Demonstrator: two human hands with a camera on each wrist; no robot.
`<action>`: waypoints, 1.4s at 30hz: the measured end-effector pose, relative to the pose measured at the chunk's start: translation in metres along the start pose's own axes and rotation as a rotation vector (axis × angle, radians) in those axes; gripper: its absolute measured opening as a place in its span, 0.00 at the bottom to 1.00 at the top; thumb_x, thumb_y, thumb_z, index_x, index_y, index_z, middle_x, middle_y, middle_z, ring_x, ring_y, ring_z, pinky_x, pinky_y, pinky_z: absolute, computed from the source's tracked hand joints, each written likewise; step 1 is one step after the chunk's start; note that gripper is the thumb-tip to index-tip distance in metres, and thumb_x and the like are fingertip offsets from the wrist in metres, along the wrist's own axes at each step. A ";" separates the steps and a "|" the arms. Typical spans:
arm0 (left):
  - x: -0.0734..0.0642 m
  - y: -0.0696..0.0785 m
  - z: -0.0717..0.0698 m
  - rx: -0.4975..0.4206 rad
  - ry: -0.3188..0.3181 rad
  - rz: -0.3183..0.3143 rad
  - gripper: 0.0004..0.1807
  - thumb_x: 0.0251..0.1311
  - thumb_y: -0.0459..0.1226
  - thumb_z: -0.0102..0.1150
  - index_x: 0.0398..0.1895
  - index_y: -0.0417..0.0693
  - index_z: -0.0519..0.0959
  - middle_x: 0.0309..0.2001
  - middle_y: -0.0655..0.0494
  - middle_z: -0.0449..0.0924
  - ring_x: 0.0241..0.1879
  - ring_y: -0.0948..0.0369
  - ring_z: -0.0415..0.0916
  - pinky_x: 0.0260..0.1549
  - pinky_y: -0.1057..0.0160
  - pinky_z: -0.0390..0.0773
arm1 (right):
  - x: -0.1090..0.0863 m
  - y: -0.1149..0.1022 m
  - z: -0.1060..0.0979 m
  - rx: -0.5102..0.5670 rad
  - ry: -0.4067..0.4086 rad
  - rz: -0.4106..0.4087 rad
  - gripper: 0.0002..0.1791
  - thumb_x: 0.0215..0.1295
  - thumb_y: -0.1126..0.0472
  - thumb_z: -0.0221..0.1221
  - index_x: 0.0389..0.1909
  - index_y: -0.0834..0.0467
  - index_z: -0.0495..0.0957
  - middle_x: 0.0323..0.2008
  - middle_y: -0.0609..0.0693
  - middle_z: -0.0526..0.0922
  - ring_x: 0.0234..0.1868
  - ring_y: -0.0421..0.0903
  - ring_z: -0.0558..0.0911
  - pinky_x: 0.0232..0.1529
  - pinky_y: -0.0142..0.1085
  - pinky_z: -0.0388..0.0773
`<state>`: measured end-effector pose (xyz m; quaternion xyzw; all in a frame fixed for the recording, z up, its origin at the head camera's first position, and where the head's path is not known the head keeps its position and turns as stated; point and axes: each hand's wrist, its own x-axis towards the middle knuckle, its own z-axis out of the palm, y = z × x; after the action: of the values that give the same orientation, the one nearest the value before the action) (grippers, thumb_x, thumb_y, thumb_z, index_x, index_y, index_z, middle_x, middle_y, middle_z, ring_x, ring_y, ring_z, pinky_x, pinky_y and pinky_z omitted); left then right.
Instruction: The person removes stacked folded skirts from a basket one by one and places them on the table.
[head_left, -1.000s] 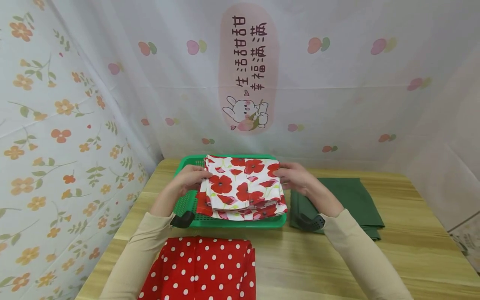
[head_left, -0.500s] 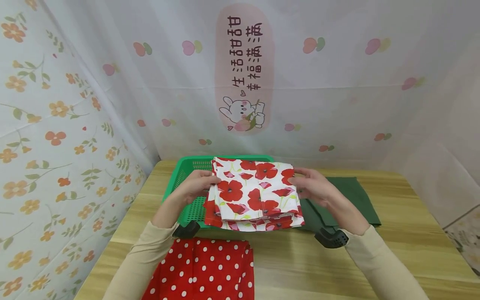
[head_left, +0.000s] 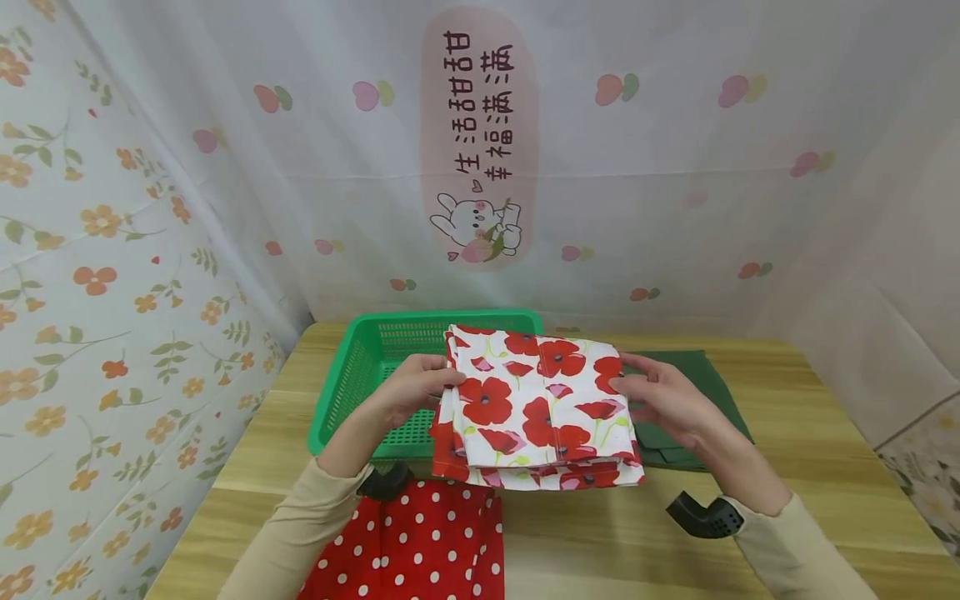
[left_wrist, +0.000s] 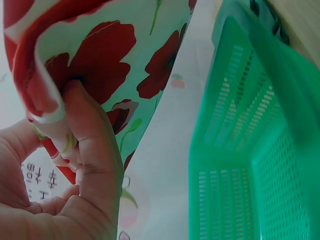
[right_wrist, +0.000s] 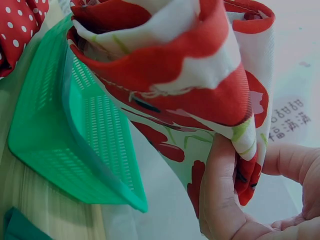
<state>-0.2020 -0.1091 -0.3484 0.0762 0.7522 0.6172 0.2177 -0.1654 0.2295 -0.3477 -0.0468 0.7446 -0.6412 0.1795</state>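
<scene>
Between both hands hangs a folded cloth, white with red poppies and several layers thick. My left hand pinches its left edge, thumb on top and fingers beneath. On the opposite edge my right hand pinches it the same way. The left wrist view shows the thumb and fingers of the left hand closed over the layers. In the right wrist view the folded end of the cloth sits in the right hand. Part of a green basket is covered by the cloth in the head view.
A red cloth with white dots lies on the wooden table at the front left. Behind the right hand lies a folded dark green cloth. A patterned curtain stands behind the table.
Both hands have carried the poppy cloth rightward and toward the body, away from over the green basket. More of the basket's inside now shows. The view has shifted slightly.
</scene>
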 end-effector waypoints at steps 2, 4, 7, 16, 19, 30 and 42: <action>0.000 0.001 0.006 0.001 -0.014 0.005 0.20 0.61 0.37 0.54 0.51 0.29 0.71 0.43 0.45 0.80 0.36 0.60 0.80 0.39 0.58 0.80 | -0.007 0.002 -0.003 0.002 0.011 0.003 0.43 0.68 0.57 0.52 0.71 0.67 0.37 0.60 0.68 0.64 0.46 0.44 0.80 0.46 0.41 0.79; -0.001 0.002 0.011 -0.002 -0.031 0.008 0.20 0.61 0.37 0.55 0.50 0.29 0.72 0.43 0.45 0.80 0.36 0.60 0.81 0.38 0.58 0.81 | -0.014 0.004 -0.007 0.007 0.018 0.001 0.43 0.69 0.57 0.52 0.71 0.67 0.36 0.60 0.67 0.65 0.46 0.43 0.80 0.46 0.41 0.79; -0.001 0.003 0.019 0.000 -0.061 0.014 0.21 0.60 0.37 0.56 0.50 0.29 0.71 0.43 0.45 0.80 0.36 0.60 0.80 0.38 0.58 0.81 | -0.024 0.008 -0.012 0.019 0.022 -0.006 0.42 0.69 0.58 0.51 0.71 0.68 0.35 0.58 0.63 0.68 0.45 0.42 0.80 0.46 0.41 0.79; 0.000 -0.002 0.038 -0.007 -0.126 0.015 0.22 0.59 0.38 0.57 0.52 0.30 0.71 0.43 0.46 0.80 0.37 0.60 0.80 0.38 0.58 0.81 | -0.044 0.021 -0.025 0.022 0.028 -0.018 0.41 0.70 0.59 0.49 0.70 0.70 0.33 0.56 0.58 0.70 0.45 0.41 0.80 0.44 0.41 0.79; 0.001 -0.004 0.043 -0.009 -0.143 0.016 0.22 0.59 0.38 0.57 0.52 0.31 0.71 0.42 0.47 0.80 0.37 0.60 0.80 0.37 0.59 0.81 | -0.048 0.026 -0.028 0.019 0.041 -0.020 0.41 0.70 0.60 0.49 0.70 0.70 0.34 0.56 0.59 0.70 0.45 0.41 0.80 0.44 0.41 0.80; 0.001 -0.010 0.064 -0.015 -0.209 0.005 0.21 0.58 0.36 0.56 0.52 0.31 0.72 0.40 0.48 0.80 0.35 0.61 0.80 0.34 0.60 0.81 | -0.070 0.041 -0.039 0.044 0.065 -0.005 0.40 0.70 0.63 0.48 0.70 0.70 0.32 0.46 0.39 0.78 0.44 0.41 0.81 0.42 0.40 0.80; 0.001 -0.014 0.093 -0.071 -0.256 -0.016 0.20 0.58 0.34 0.57 0.53 0.33 0.72 0.41 0.49 0.80 0.37 0.59 0.80 0.34 0.59 0.82 | -0.096 0.062 -0.054 0.097 0.098 0.024 0.40 0.71 0.65 0.45 0.69 0.71 0.28 0.43 0.39 0.80 0.43 0.41 0.81 0.41 0.40 0.80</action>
<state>-0.1615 -0.0281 -0.3754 0.1405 0.6964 0.6271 0.3194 -0.0837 0.3197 -0.3816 0.0023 0.7211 -0.6758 0.1526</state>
